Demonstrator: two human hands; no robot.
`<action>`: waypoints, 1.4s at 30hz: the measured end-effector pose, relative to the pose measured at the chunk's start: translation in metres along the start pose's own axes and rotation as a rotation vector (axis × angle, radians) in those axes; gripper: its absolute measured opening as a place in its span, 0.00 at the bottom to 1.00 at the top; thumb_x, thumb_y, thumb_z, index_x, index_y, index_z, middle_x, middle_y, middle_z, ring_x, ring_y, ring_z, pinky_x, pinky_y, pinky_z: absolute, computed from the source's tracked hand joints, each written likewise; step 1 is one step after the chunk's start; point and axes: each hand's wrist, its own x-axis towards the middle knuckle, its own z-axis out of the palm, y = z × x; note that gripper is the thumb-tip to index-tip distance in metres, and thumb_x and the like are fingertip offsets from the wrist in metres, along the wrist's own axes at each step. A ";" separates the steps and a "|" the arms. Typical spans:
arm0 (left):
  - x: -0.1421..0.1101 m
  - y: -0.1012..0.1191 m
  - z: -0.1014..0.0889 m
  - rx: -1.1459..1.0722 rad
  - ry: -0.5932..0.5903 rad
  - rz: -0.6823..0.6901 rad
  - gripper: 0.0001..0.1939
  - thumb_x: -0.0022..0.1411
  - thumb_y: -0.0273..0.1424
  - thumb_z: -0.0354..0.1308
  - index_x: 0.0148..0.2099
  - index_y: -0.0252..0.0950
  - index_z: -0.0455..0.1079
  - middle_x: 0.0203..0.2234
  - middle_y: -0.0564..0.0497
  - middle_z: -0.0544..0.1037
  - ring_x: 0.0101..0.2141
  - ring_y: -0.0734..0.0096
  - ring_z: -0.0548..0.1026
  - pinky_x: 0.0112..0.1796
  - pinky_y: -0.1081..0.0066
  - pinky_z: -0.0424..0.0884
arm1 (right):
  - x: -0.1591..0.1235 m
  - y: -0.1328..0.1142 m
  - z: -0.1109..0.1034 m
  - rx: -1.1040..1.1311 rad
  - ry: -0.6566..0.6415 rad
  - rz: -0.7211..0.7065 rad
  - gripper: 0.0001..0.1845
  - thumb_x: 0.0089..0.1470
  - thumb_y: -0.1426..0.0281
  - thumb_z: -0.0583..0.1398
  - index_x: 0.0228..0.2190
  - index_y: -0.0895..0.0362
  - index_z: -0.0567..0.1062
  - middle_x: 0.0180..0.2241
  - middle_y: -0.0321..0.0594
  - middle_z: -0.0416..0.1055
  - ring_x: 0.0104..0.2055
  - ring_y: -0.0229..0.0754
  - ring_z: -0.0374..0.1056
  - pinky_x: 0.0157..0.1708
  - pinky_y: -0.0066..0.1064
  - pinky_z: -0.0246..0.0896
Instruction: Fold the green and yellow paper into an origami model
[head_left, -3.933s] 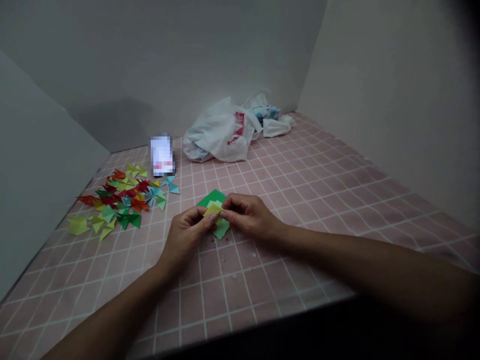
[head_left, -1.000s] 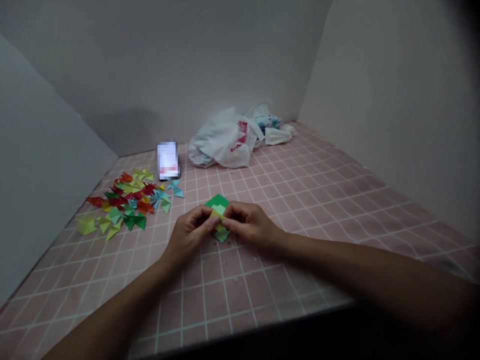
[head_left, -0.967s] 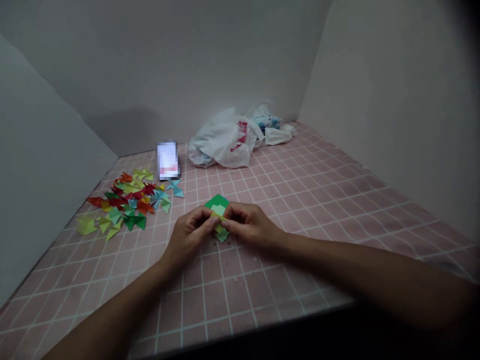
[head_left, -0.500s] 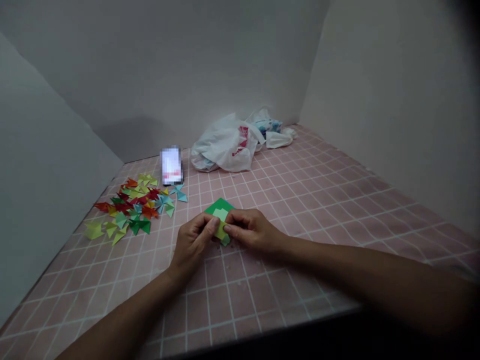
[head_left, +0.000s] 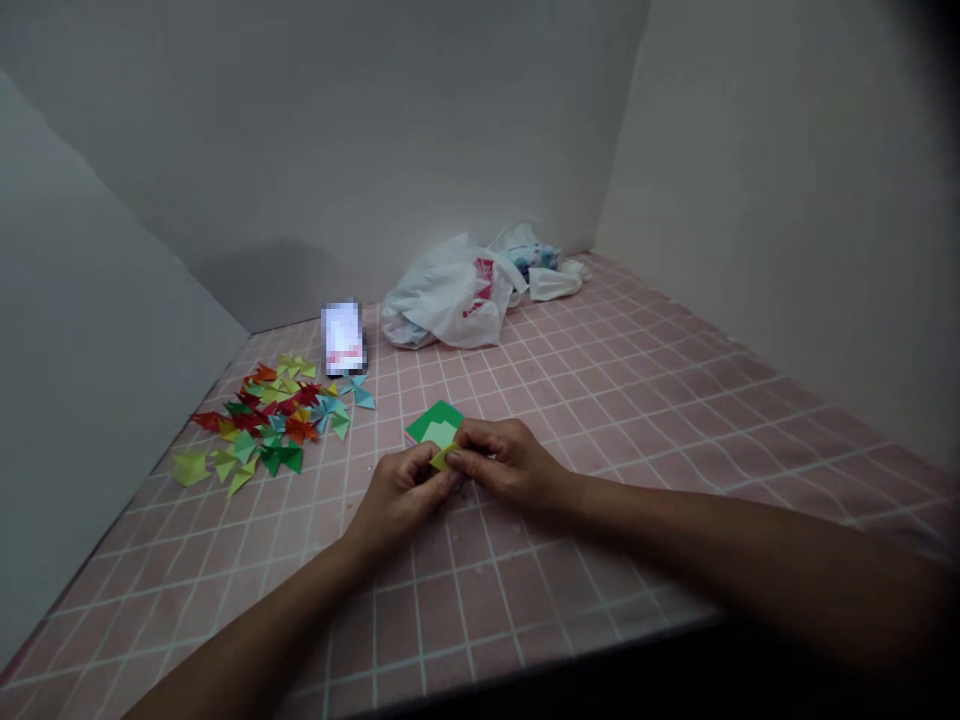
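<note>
Two hands meet on one small, folded piece of bright yellow paper (head_left: 444,457), just on your side of the paper stack. Its visible part tapers to a point aimed left and slightly toward you; its long axis runs slantwise, from that tip up to your right fingertips. Your right hand (head_left: 502,462) pinches it between thumb and forefinger, the other fingers curled in. Your left hand (head_left: 405,492) has its forefinger and thumb closed around the near left side; exactly how that thumb bears on the paper is hidden.

Your fingers cover much of the piece, and your right hand overlaps the near right side of the flat green square paper stack (head_left: 433,412). This lies with a corner pointing away from you, pinkish layers showing at its left edge, and pale green paper (head_left: 439,433) on top.

To your left spreads a loose pile of sharp-cornered folded paper shapes (head_left: 279,402) in red, orange, yellow, green and pale blue. Just beyond them, a lit phone (head_left: 343,338) leans upright, its screen pixelated. Farther back, a crumpled, thin white plastic bag with red print (head_left: 450,295) slumps beside a blue-patterned bundle (head_left: 536,256) and a wrinkled white item (head_left: 553,283). Beneath everything lies a matte pink cover with white grid lines (head_left: 600,400), slightly rippled on the right.
</note>
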 end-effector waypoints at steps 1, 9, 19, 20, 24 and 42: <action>0.000 0.000 0.000 -0.002 -0.004 -0.007 0.17 0.62 0.42 0.61 0.28 0.36 0.64 0.20 0.55 0.67 0.22 0.76 0.62 0.24 0.73 0.58 | 0.000 -0.001 0.000 -0.009 0.010 -0.005 0.13 0.60 0.69 0.58 0.24 0.58 0.68 0.23 0.32 0.63 0.25 0.32 0.58 0.27 0.27 0.53; 0.000 0.007 -0.001 0.046 -0.010 0.012 0.17 0.61 0.40 0.62 0.26 0.37 0.63 0.20 0.57 0.63 0.22 0.77 0.59 0.23 0.74 0.55 | 0.003 0.001 -0.001 0.092 -0.004 0.058 0.11 0.58 0.67 0.60 0.25 0.58 0.69 0.24 0.33 0.65 0.27 0.33 0.61 0.27 0.26 0.55; 0.003 0.006 -0.006 0.079 0.213 0.103 0.16 0.65 0.39 0.59 0.28 0.36 0.67 0.19 0.56 0.69 0.22 0.75 0.66 0.26 0.74 0.61 | 0.005 -0.004 -0.001 0.296 0.048 0.224 0.10 0.59 0.66 0.60 0.27 0.57 0.68 0.21 0.32 0.67 0.21 0.33 0.64 0.22 0.25 0.59; 0.003 0.007 -0.006 0.084 0.213 0.110 0.15 0.65 0.39 0.60 0.28 0.36 0.68 0.20 0.55 0.70 0.23 0.74 0.67 0.27 0.74 0.63 | 0.005 -0.003 0.000 0.294 0.054 0.220 0.10 0.59 0.66 0.60 0.28 0.57 0.68 0.22 0.32 0.67 0.21 0.33 0.64 0.22 0.25 0.59; 0.003 0.010 -0.004 -0.005 0.170 0.084 0.12 0.63 0.38 0.62 0.32 0.35 0.72 0.23 0.53 0.75 0.26 0.72 0.73 0.30 0.73 0.67 | 0.002 -0.001 0.003 0.224 0.045 0.175 0.10 0.59 0.67 0.60 0.27 0.58 0.70 0.23 0.34 0.69 0.23 0.33 0.64 0.24 0.25 0.59; 0.004 0.009 0.000 -0.094 0.316 0.142 0.06 0.60 0.32 0.65 0.37 0.36 0.73 0.26 0.53 0.79 0.27 0.72 0.78 0.31 0.72 0.75 | 0.003 0.001 0.001 0.215 0.078 0.169 0.09 0.59 0.66 0.60 0.29 0.57 0.70 0.25 0.35 0.70 0.26 0.34 0.65 0.27 0.26 0.61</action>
